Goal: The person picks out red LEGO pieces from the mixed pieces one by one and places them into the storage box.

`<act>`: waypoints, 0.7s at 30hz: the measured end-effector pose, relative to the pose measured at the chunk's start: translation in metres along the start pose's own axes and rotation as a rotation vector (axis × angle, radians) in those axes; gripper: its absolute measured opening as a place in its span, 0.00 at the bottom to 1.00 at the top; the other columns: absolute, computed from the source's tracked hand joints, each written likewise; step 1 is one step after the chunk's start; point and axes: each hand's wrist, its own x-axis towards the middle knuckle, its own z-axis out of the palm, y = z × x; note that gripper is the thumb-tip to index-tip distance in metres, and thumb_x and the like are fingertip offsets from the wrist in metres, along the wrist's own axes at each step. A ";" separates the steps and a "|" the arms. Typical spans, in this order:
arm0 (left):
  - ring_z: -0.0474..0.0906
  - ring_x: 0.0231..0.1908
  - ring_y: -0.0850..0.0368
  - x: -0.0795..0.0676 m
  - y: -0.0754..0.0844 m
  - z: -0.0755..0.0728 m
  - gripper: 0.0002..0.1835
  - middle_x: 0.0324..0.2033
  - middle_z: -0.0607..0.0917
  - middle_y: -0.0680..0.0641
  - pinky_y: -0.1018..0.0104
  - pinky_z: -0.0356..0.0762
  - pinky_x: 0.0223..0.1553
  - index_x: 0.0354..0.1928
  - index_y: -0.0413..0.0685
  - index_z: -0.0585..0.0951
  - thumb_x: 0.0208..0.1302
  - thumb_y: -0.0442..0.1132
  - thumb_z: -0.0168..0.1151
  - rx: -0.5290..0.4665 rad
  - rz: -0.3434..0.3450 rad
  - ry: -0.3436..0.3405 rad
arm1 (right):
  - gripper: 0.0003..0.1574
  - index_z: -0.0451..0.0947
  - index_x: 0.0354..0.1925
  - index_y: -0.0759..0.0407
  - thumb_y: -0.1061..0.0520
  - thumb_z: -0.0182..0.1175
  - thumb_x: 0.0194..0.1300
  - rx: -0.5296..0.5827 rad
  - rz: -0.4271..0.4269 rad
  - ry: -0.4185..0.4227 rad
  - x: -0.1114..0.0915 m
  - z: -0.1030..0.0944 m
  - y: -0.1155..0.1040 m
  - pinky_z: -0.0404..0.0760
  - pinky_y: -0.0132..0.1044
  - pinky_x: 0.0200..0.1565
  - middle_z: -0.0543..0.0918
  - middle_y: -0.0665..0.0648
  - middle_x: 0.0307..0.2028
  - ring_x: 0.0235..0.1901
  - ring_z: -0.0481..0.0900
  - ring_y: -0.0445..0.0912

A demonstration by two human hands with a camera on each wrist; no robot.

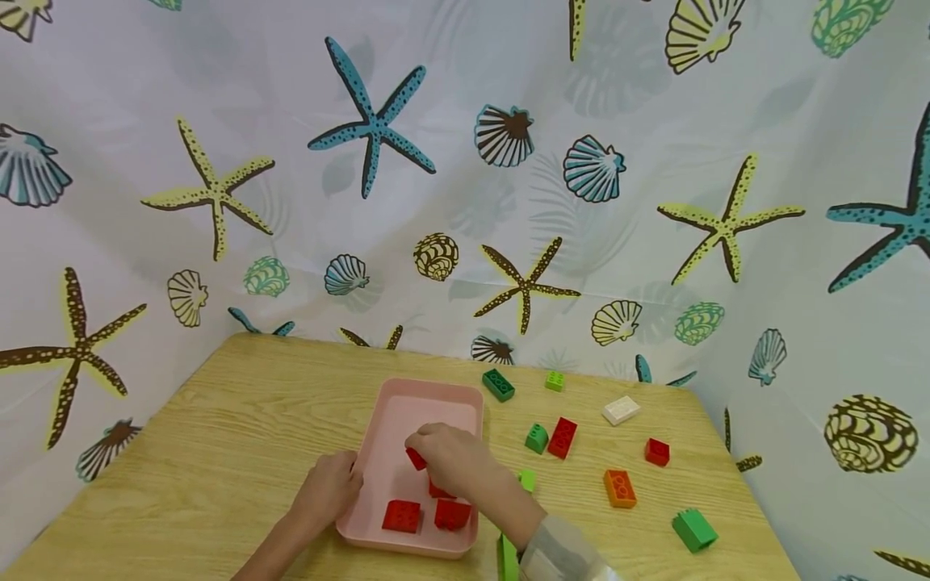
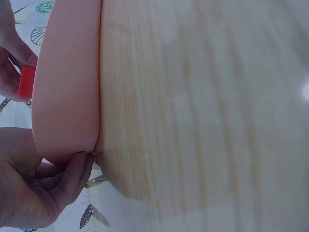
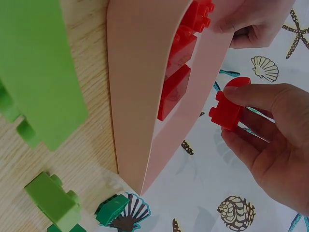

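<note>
A pink tray (image 1: pixel 425 389) lies on the table with several red toy bricks inside, one red brick (image 1: pixel 402 516) at its near left and another red brick (image 1: pixel 452 514) beside it. My left hand (image 1: pixel 328 486) grips the tray's left wall, thumb over the rim and fingers curled beneath the edge in the left wrist view. Above the tray, my right hand (image 1: pixel 449 458) pinches a small red toy brick with a rounded end (image 3: pixel 231 104) between thumb and fingers. The brick's studs point away from the palm in the right wrist view.
Right of the tray lie loose bricks: dark green (image 1: pixel 498 385), lime (image 1: pixel 555 381), red (image 1: pixel 563 438), white (image 1: pixel 621 411), orange (image 1: pixel 620 489) and green (image 1: pixel 694 530). A long lime piece (image 1: pixel 508 558) lies close under my right forearm. A patterned curtain (image 1: pixel 465 202) encloses the table.
</note>
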 end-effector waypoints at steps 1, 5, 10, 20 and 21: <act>0.69 0.20 0.57 0.000 0.000 0.000 0.13 0.18 0.72 0.51 0.63 0.69 0.19 0.21 0.46 0.72 0.62 0.28 0.60 0.003 0.003 0.002 | 0.18 0.82 0.45 0.49 0.64 0.72 0.57 0.003 -0.002 -0.003 0.001 0.001 0.000 0.77 0.27 0.40 0.79 0.44 0.35 0.35 0.74 0.39; 0.69 0.21 0.57 0.001 -0.001 0.002 0.12 0.18 0.72 0.51 0.63 0.69 0.20 0.22 0.46 0.73 0.62 0.29 0.60 0.011 0.000 0.002 | 0.20 0.83 0.47 0.50 0.63 0.74 0.56 0.002 -0.019 -0.008 0.003 0.004 -0.002 0.77 0.27 0.43 0.81 0.46 0.37 0.37 0.75 0.39; 0.69 0.21 0.57 0.002 -0.002 0.003 0.12 0.18 0.72 0.51 0.62 0.69 0.20 0.22 0.46 0.73 0.62 0.29 0.60 0.020 0.002 0.004 | 0.20 0.83 0.47 0.50 0.63 0.74 0.56 -0.020 -0.039 0.002 0.005 0.009 -0.004 0.77 0.27 0.41 0.81 0.45 0.36 0.37 0.75 0.39; 0.68 0.20 0.57 0.001 -0.002 0.002 0.13 0.17 0.71 0.51 0.63 0.68 0.20 0.22 0.46 0.72 0.62 0.28 0.60 0.017 0.028 0.018 | 0.16 0.83 0.44 0.49 0.62 0.72 0.58 -0.071 -0.066 -0.008 0.010 0.018 -0.008 0.75 0.26 0.37 0.78 0.44 0.32 0.33 0.74 0.38; 0.68 0.20 0.57 0.000 -0.003 0.002 0.13 0.17 0.71 0.51 0.62 0.68 0.20 0.22 0.46 0.72 0.62 0.28 0.60 0.017 0.026 0.019 | 0.15 0.83 0.44 0.49 0.61 0.72 0.58 -0.073 -0.069 -0.009 0.010 0.019 -0.009 0.75 0.26 0.37 0.78 0.44 0.32 0.33 0.74 0.38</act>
